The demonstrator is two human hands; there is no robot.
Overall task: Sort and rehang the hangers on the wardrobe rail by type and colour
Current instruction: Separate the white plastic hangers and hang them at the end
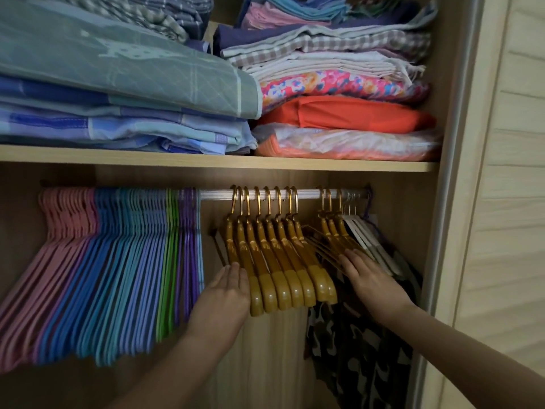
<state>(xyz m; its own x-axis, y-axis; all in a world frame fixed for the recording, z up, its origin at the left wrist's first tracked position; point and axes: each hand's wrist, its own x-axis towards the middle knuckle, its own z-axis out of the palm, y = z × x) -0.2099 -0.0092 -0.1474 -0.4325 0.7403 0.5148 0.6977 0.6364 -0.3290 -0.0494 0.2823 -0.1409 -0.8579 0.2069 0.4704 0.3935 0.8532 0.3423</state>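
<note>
Pressing flat against the outermost of a bunch of amber-yellow plastic hangers with gold metal hooks, the left hand keeps its fingers straight and close together, palm turned toward the bunch, so its grip is spread and holds nothing. The right hand lies on the other side with its fingers stretched out over a smaller group of the same amber hangers; its grip also looks spread, though the fingertips are partly lost among the thin bars, so whether any of them hook round a bar is hard to tell. Both groups hang from a silver metal wardrobe rail, with a short bare stretch of rail between them. Just right of the smaller group hang a few white hangers with thin wire hooks, and below them a dark camouflage-patterned garment. Well to the left, a tight row of slim hangers runs pink, blue, green, then purple. Above the rail, a light wooden shelf carries stacks of folded bedding and cloth.
</note>
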